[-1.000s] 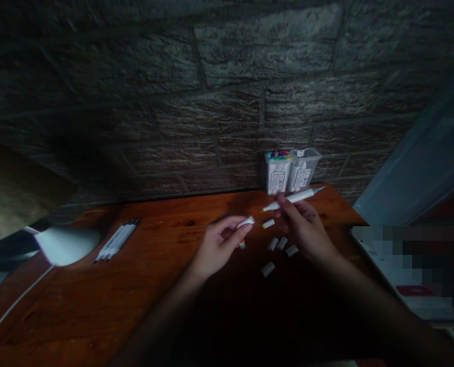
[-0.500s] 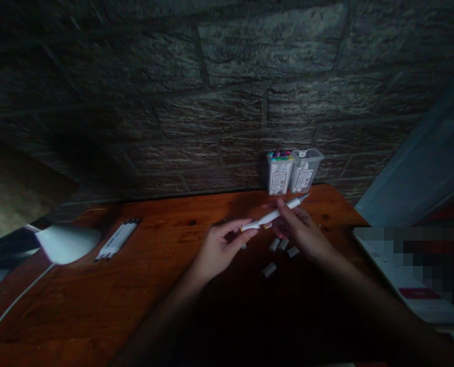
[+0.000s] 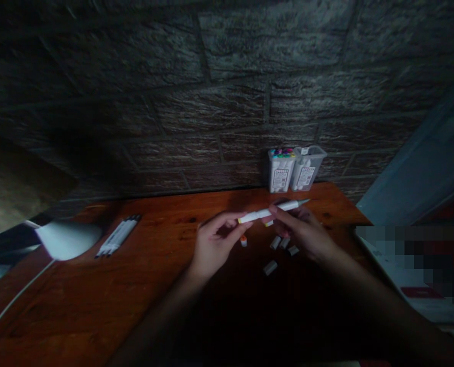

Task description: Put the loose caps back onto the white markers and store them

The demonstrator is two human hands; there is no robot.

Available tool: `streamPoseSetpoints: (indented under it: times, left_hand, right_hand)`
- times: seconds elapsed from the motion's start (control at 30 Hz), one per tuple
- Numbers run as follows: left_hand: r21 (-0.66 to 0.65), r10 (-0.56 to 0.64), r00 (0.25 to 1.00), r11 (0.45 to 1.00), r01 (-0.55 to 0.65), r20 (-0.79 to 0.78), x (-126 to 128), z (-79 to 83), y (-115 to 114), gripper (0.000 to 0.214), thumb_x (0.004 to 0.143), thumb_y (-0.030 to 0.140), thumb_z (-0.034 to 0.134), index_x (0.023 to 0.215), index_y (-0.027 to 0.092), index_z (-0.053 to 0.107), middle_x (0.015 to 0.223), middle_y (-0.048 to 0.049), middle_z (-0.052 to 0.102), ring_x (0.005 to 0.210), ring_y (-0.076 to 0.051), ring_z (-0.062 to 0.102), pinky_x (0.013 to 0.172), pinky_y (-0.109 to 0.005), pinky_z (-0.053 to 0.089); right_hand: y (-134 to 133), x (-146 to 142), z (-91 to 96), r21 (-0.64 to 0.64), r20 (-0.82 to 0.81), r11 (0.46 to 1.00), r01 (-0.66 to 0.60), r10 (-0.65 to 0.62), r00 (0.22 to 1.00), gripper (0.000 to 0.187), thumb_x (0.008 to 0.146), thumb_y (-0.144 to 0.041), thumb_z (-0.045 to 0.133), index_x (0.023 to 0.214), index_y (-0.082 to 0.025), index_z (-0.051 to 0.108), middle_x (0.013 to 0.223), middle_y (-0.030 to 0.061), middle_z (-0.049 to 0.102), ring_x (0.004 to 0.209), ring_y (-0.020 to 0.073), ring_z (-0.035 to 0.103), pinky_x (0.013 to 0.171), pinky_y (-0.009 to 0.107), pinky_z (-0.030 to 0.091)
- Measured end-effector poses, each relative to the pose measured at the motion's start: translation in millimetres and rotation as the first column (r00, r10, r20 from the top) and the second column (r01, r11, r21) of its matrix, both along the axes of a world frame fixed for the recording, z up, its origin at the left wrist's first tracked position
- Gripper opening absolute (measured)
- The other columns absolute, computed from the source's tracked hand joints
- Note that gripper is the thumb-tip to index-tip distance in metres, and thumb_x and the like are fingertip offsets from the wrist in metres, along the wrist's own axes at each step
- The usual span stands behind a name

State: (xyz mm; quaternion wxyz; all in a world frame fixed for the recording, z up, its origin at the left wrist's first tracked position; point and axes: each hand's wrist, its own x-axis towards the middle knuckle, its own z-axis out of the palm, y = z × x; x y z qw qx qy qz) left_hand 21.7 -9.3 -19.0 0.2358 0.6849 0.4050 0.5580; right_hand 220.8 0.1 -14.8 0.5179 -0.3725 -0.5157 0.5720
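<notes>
My left hand (image 3: pixel 217 239) pinches a white marker cap (image 3: pixel 245 217) with a yellow end between thumb and fingers. The cap lies in line with a white marker (image 3: pixel 290 205), against its left end. Closed round the marker's barrel is my right hand (image 3: pixel 301 227); a grey tip points right and up. A second yellow-ended white piece (image 3: pixel 268 223) shows just under the marker by my right fingers; whether it is held, I cannot tell. Below my hands, an orange-topped cap (image 3: pixel 243 241) stands on the table, near several loose caps (image 3: pixel 270 267).
Two clear plastic marker boxes (image 3: pixel 281 173) stand against the brick wall, the left one full of colourful-ended markers. A bundle of several pens (image 3: pixel 118 236) lies left, beside a white lamp base (image 3: pixel 68 239) with a cord. A pale flat object (image 3: pixel 379 265) sits at the right.
The yellow-ended cap and the marker have come into line, and the marker is more level. My left hand has shifted slightly left, uncovering the orange-topped cap.
</notes>
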Motion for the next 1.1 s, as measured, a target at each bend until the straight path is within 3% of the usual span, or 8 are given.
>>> streamPoseSetpoints:
  times: [0.1, 0.2, 0.43, 0.6, 0.73, 0.9, 1.0, 1.1]
  left_hand:
    - [-0.003, 0.002, 1.000, 1.000, -0.002, 0.021, -0.5, 1.1, 0.3, 0.019, 0.076, 0.024, 0.078, 0.094, 0.019, 0.077, 0.076, -0.0019, 0.075, 0.060, -0.011, 0.064, 0.061, -0.022, 0.055]
    - [-0.127, -0.130, 0.985, 0.981, 0.144, 0.114, -0.1, 5.9, -1.2, 0.023, 0.074, 0.021, 0.079, 0.098, 0.019, 0.077, 0.089, -0.0042, 0.079, 0.070, -0.015, 0.072, 0.065, -0.025, 0.060]
    - [-0.318, -0.320, 0.833, 0.815, 0.485, 0.451, -3.8, 9.7, -0.3, 0.026, 0.082, 0.030, 0.073, 0.106, 0.022, 0.076, 0.115, -0.0093, 0.074, 0.097, -0.023, 0.074, 0.092, -0.040, 0.059]
    - [-0.351, -0.263, 0.790, 0.786, 0.508, 0.554, -1.0, 2.9, 3.1, 0.020, 0.068, 0.025, 0.085, 0.086, 0.020, 0.079, 0.092, -0.0061, 0.079, 0.074, -0.016, 0.074, 0.072, -0.028, 0.062]
    - [-0.345, -0.218, 0.710, 0.755, 0.557, 0.670, 5.8, 2.1, 2.0, 0.025, 0.061, 0.029, 0.089, 0.075, 0.015, 0.074, 0.069, -0.0021, 0.075, 0.059, -0.011, 0.068, 0.057, -0.020, 0.055]
    - [-0.401, -0.417, 0.637, 0.525, 0.751, 0.648, 4.1, -4.6, -1.6, 0.047, 0.075, 0.057, 0.072, 0.078, 0.010, 0.070, 0.051, -0.0003, 0.060, 0.037, -0.006, 0.049, 0.033, -0.014, 0.032]
    - [-0.361, -0.504, 0.609, 0.507, 0.783, 0.613, 0.1, -9.4, -5.3, 0.050, 0.077, 0.062, 0.068, 0.083, 0.012, 0.070, 0.048, 0.0023, 0.056, 0.032, -0.004, 0.038, 0.031, -0.014, 0.023]
    - [-0.459, -0.599, 0.680, 0.505, 0.731, 0.424, 4.8, -14.0, -13.1, 0.044, 0.074, 0.057, 0.073, 0.086, 0.015, 0.071, 0.056, -0.0006, 0.063, 0.040, -0.007, 0.049, 0.038, -0.018, 0.034]
  right_hand:
    - [1.3, 0.5, -4.2, -0.037, 0.023, 0.999, -0.019, 0.020, 1.000, 0.044, 0.087, -0.056, 0.059, 0.069, -0.018, 0.072, 0.044, -0.0041, 0.041, 0.043, 0.0083, 0.031, 0.044, 0.027, 0.018]
    - [2.3, -0.8, -7.4, -0.019, 0.045, 1.000, 0.012, -0.011, 0.999, 0.043, 0.087, -0.056, 0.060, 0.070, -0.018, 0.072, 0.044, -0.0041, 0.042, 0.042, 0.0078, 0.031, 0.045, 0.028, 0.017]
    - [1.6, -2.2, -5.7, -0.013, 0.006, 0.999, 0.048, -0.048, 0.999, 0.042, 0.088, -0.055, 0.058, 0.066, -0.020, 0.067, 0.044, -0.0051, 0.040, 0.042, 0.0083, 0.028, 0.046, 0.028, 0.018]
    - [-1.5, -3.7, -10.4, -0.027, -0.028, 0.996, 0.088, -0.088, 0.996, 0.048, 0.084, -0.051, 0.060, 0.049, -0.021, 0.045, 0.045, -0.0054, 0.034, 0.042, 0.0092, 0.028, 0.044, 0.027, 0.020]
    - [-4.2, -8.0, -15.9, -0.102, -0.192, 0.993, -0.062, 0.042, 0.980, 0.042, 0.080, -0.044, 0.056, 0.050, -0.024, 0.034, 0.045, -0.0073, 0.024, 0.042, 0.0095, 0.020, 0.043, 0.027, 0.019]
    - [-10.7, -15.3, -10.0, -0.074, -0.358, 0.976, -0.206, 0.167, 0.919, 0.041, 0.079, -0.040, 0.049, 0.047, -0.024, 0.028, 0.044, -0.0078, 0.019, 0.039, 0.0087, 0.015, 0.042, 0.028, 0.015]
    - [-18.3, -20.6, -6.4, -0.086, -0.393, 0.978, -0.189, 0.141, 0.909, 0.042, 0.075, -0.040, 0.049, 0.046, -0.024, 0.024, 0.043, -0.0075, 0.018, 0.039, 0.0084, 0.015, 0.042, 0.028, 0.015]
    - [-27.2, -27.1, -9.7, -0.079, -0.286, 0.984, -0.159, 0.130, 0.949, 0.042, 0.072, -0.044, 0.052, 0.046, -0.024, 0.027, 0.043, -0.0067, 0.023, 0.040, 0.0088, 0.022, 0.042, 0.027, 0.020]
